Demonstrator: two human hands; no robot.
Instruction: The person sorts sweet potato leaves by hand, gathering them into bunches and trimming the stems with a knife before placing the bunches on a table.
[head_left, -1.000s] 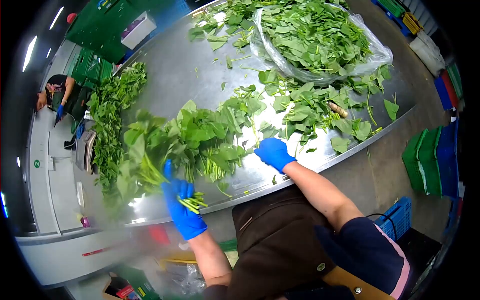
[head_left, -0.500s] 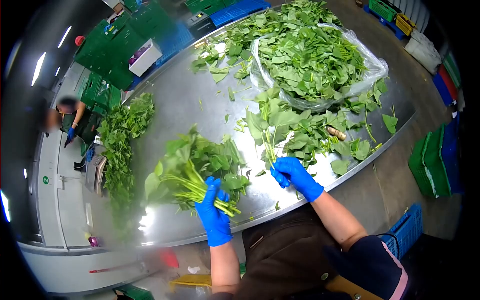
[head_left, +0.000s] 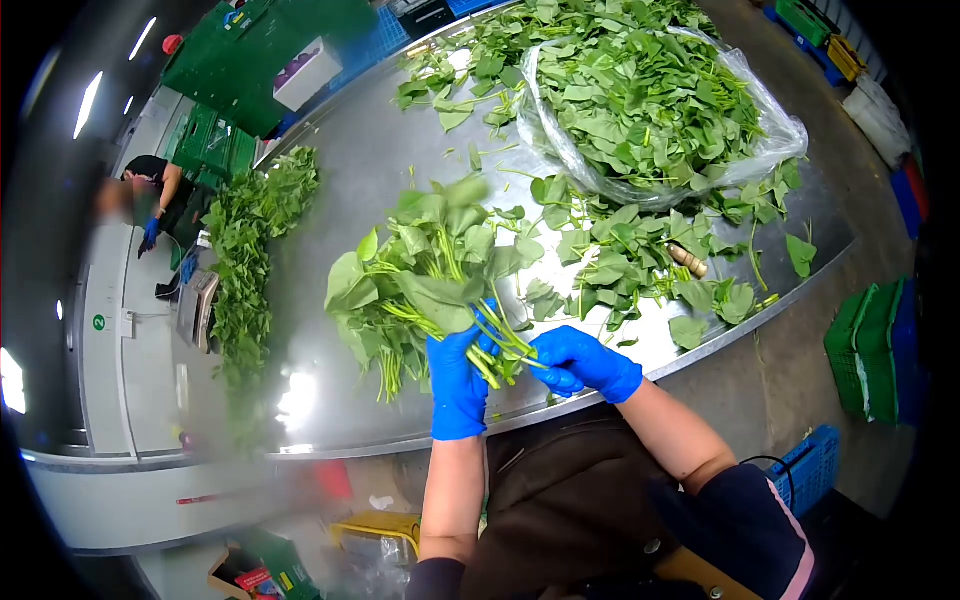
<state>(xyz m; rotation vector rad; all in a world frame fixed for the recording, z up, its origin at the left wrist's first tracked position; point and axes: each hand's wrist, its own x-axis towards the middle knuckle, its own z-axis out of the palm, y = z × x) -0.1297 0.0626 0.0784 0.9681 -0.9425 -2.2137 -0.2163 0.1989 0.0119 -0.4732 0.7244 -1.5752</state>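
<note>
My left hand (head_left: 458,385), in a blue glove, is wrapped around a bunch of leafy greens (head_left: 420,270). Broad leaves fan out above the fist, and the pale stem ends stick out to its right. Close beside it, my right hand (head_left: 588,364), also gloved in blue, pinches green stems at the cut end of that bunch. Beneath the held bunch, more loose greens with their stems lie on the metal table (head_left: 345,175). A knife's wooden handle (head_left: 687,261) pokes out of the leaves to the right; its blade is hidden.
A clear plastic bag (head_left: 775,135) heaped with greens stands at the back right. Along the left edge lies a row of greens (head_left: 240,270), near a scale (head_left: 197,305). Another person (head_left: 155,195) stands beyond. Green crates (head_left: 872,350) sit on the floor at right.
My right hand has brought its stems left and down to the bunch in my left hand. The left hand has moved slightly up and right. The view has shifted a little.
</note>
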